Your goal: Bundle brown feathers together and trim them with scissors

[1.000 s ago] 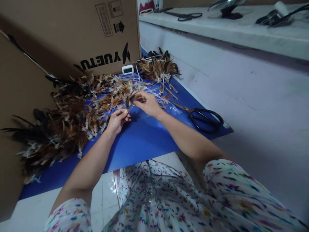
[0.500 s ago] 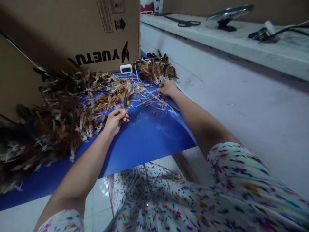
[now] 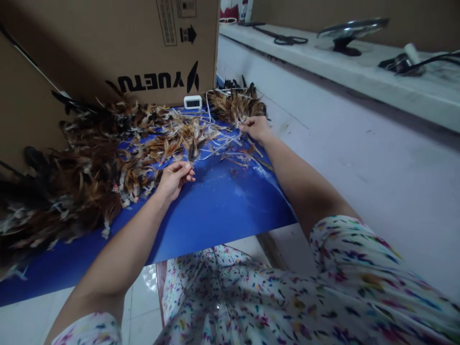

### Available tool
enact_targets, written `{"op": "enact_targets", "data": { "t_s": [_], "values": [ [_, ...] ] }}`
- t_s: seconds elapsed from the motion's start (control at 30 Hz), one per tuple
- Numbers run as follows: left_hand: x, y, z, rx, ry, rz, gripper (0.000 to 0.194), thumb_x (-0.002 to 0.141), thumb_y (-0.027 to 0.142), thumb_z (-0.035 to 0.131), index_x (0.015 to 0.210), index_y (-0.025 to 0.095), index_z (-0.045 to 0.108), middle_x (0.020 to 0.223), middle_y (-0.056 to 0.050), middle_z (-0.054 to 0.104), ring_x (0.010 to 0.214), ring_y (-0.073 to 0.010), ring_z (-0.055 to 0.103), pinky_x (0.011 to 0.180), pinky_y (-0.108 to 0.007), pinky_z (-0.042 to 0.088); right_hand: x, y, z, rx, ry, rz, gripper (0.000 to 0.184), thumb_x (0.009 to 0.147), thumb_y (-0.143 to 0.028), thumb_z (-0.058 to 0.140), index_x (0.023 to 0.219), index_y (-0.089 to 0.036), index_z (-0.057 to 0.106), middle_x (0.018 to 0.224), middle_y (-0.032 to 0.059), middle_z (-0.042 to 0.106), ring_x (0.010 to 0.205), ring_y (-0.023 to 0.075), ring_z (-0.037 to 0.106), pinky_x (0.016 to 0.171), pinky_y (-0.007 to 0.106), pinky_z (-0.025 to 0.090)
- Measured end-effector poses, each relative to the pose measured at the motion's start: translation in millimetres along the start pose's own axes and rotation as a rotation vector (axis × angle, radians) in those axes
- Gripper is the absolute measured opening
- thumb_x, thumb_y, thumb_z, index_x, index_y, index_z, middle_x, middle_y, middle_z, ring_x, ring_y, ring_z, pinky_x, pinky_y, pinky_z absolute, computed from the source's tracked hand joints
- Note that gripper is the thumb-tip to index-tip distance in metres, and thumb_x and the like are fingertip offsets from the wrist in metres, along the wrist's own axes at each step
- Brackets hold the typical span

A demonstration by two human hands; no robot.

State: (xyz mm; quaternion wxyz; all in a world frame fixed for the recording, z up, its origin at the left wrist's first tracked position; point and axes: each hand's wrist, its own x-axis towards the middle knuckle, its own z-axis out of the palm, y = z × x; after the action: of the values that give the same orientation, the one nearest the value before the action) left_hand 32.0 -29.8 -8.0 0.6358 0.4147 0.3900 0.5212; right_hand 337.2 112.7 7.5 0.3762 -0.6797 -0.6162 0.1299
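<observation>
My left hand (image 3: pixel 175 179) is closed in a pinch over the blue table. From its fingertips a small dark feather (image 3: pixel 193 151) points upward. Farther back on the right, my right hand (image 3: pixel 256 128) has thumb and finger pressed together at the quill end of a brown feather bunch (image 3: pixel 235 105). Whether those fingers grip a feather there is too small to make out. Between the hands, white string (image 3: pixel 224 143) and loose quills lie on the table. A wide heap of brown and black feathers (image 3: pixel 89 177) spreads to the left of my left hand.
A large cardboard box (image 3: pixel 161 52) stands behind the table, with a small white digital display (image 3: pixel 193 102) before it. Along the right wall runs a ledge (image 3: pixel 345 60) bearing scissors (image 3: pixel 289 40), a round mirror-like object on a stand (image 3: pixel 350 33) and black cables (image 3: pixel 431 60).
The whole view has shifted slightly, so things sit a little farther right. Both hands keep nearly the same pose, the left still with the dark feather.
</observation>
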Motion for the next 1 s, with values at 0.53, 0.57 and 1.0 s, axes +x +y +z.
{"op": "enact_targets", "data": {
  "t_s": [0.53, 0.57, 1.0],
  "values": [
    [0.7, -3.2, -3.2, -0.005, -0.019, 0.028, 0.029, 0.058, 0.032, 0.084, 0.069, 0.013, 0.065, 0.059, 0.001, 0.063, 0.046, -0.0052, 0.052, 0.056, -0.024, 0.055, -28.3, -37.6, -48.6, -0.181, 0.296, -0.594, 0.029, 0.087, -0.049, 0.056, 0.090, -0.025, 0.071, 0.116, 0.0070, 0.064, 0.117, 0.0287, 0.053, 0.101, 0.052, 0.040],
    [0.5, -3.2, -3.0, -0.005, -0.018, 0.028, 0.029, 0.058, 0.032, 0.084, 0.069, 0.013, 0.065, 0.060, 0.001, 0.063, 0.046, -0.0052, 0.052, 0.056, -0.024, 0.055, -30.0, -37.5, -49.0, -0.239, 0.279, -0.615, 0.030, 0.087, -0.050, 0.055, 0.091, -0.025, 0.071, 0.121, 0.0069, 0.063, 0.122, 0.0304, 0.049, 0.104, 0.054, 0.037],
    [-0.7, 0.2, 0.3, -0.011, -0.008, 0.014, 0.034, 0.052, 0.035, 0.086, 0.067, 0.013, 0.065, 0.058, 0.001, 0.063, 0.045, -0.0048, 0.051, 0.055, -0.022, 0.054, -28.8, -39.3, -81.8, -0.344, 0.151, -0.498, 0.022, 0.089, -0.033, 0.053, 0.095, -0.021, 0.070, 0.095, 0.0082, 0.071, 0.098, 0.0268, 0.064, 0.093, 0.046, 0.044]
  ]
}}
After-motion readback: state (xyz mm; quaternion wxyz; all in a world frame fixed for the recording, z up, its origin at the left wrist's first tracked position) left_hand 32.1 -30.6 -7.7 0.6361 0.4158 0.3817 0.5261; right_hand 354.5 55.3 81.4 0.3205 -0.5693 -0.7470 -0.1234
